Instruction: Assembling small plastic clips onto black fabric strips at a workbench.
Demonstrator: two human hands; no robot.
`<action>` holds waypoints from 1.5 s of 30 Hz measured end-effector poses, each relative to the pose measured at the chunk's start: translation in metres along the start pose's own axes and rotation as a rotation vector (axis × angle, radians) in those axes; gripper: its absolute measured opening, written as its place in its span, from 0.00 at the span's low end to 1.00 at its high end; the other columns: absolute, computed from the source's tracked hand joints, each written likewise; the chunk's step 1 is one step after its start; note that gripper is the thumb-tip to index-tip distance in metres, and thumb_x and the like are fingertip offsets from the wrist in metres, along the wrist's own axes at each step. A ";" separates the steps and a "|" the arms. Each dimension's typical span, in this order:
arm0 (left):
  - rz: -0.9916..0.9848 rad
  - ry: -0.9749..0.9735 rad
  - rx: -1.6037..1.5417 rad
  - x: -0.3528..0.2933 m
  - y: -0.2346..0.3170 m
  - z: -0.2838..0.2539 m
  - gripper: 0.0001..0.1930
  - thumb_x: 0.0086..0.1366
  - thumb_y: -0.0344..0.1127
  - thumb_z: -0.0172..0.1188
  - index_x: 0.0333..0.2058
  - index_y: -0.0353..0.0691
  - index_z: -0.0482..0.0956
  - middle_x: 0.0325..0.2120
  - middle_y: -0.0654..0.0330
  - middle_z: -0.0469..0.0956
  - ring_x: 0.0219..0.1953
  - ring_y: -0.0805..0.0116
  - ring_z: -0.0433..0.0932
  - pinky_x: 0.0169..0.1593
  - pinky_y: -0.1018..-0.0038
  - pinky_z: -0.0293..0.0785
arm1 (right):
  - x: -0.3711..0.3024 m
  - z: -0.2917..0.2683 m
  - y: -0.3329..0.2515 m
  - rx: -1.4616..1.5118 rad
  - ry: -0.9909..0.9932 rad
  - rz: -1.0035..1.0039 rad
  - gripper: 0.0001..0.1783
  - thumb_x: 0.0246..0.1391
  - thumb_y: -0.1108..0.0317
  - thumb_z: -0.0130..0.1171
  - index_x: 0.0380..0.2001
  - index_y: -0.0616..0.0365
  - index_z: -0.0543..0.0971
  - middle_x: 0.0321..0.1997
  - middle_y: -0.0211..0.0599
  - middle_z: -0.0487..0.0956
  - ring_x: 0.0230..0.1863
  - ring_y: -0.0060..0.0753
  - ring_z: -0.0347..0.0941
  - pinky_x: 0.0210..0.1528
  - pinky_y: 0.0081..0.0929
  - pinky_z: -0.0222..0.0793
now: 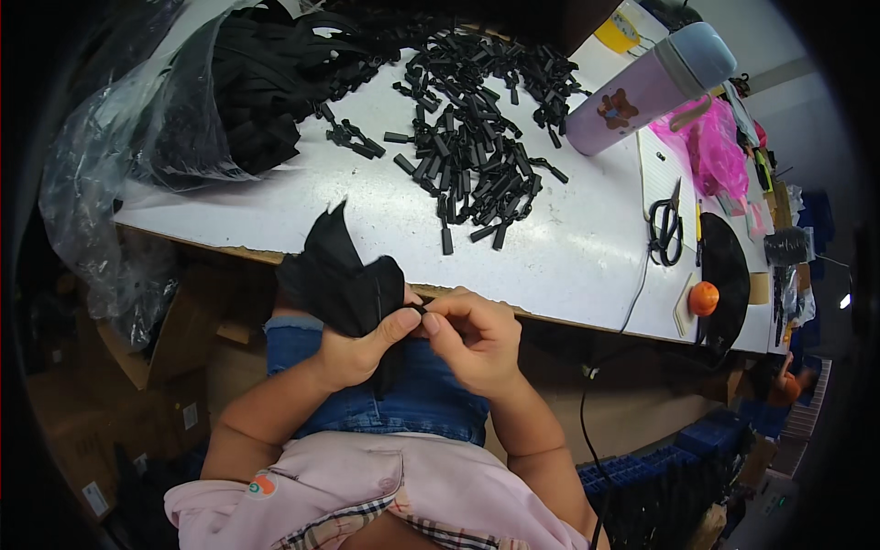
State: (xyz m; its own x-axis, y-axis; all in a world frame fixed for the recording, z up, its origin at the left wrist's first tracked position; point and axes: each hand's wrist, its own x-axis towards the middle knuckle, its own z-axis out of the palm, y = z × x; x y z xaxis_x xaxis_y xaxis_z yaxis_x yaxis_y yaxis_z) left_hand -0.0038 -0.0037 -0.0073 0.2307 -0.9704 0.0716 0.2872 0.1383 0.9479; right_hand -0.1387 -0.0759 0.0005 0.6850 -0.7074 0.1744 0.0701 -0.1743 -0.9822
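A bunched piece of black fabric [341, 275] sticks up from my left hand [362, 353], which is closed around its lower part above my lap. My right hand [477, 341] meets the left at the fingertips, thumb and forefinger pinched together over a small dark bit. Whether that bit is the fabric's edge or a separate small part is hidden by the fingers. Both hands are just in front of the table's near edge. Beyond them on the white table [357, 206] lies a heap of small black zipper pulls [477, 147] with rectangular tabs.
At the back left, a clear plastic bag [119, 174] holds many black strips [257, 87]. A lilac bottle [632, 101] stands at the back right. Black scissors [666, 229], a notebook [653, 170], an orange fruit [704, 299] and a pink plastic bag [715, 151] lie to the right.
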 end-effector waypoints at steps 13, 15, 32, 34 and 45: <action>-0.232 0.172 -0.367 0.002 -0.001 0.000 0.10 0.57 0.30 0.54 0.36 0.33 0.67 0.25 0.60 0.69 0.24 0.74 0.71 0.30 0.74 0.73 | 0.055 -0.019 0.007 -1.149 0.241 -0.346 0.13 0.30 0.79 0.55 0.27 0.62 0.74 0.27 0.37 0.68 0.28 0.36 0.64 0.26 0.26 0.64; -0.310 0.160 -0.363 0.001 0.004 -0.002 0.10 0.57 0.30 0.54 0.36 0.34 0.68 0.26 0.61 0.70 0.25 0.75 0.70 0.31 0.76 0.72 | 0.062 -0.021 0.009 -1.197 0.223 -0.378 0.11 0.32 0.79 0.56 0.27 0.61 0.74 0.27 0.36 0.69 0.28 0.36 0.65 0.26 0.27 0.64; -0.163 0.298 -0.041 0.007 -0.006 -0.001 0.12 0.51 0.30 0.62 0.34 0.34 0.72 0.29 0.65 0.72 0.32 0.79 0.70 0.38 0.82 0.67 | 0.059 -0.030 0.010 -0.896 0.249 -0.442 0.09 0.30 0.82 0.55 0.21 0.60 0.72 0.25 0.36 0.70 0.25 0.32 0.67 0.24 0.21 0.64; -0.167 0.288 0.001 0.008 -0.007 0.000 0.11 0.52 0.30 0.61 0.33 0.34 0.72 0.28 0.65 0.72 0.32 0.79 0.70 0.37 0.82 0.67 | 0.044 -0.028 0.003 -0.372 0.196 -0.148 0.07 0.36 0.83 0.56 0.23 0.63 0.73 0.28 0.35 0.72 0.26 0.26 0.70 0.27 0.16 0.66; -0.059 0.144 0.066 0.010 0.000 0.006 0.09 0.52 0.26 0.59 0.33 0.34 0.72 0.28 0.64 0.72 0.31 0.78 0.70 0.36 0.81 0.67 | 0.030 -0.028 -0.003 -0.017 -0.018 -0.131 0.06 0.38 0.83 0.54 0.25 0.65 0.75 0.29 0.35 0.72 0.26 0.19 0.69 0.27 0.13 0.66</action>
State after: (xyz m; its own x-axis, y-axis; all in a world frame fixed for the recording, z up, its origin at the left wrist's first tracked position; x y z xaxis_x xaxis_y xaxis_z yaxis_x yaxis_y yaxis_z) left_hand -0.0069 -0.0150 -0.0050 0.3475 -0.9373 -0.0259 0.2441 0.0638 0.9677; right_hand -0.1388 -0.1154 0.0103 0.6836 -0.6654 0.2998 0.1479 -0.2759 -0.9497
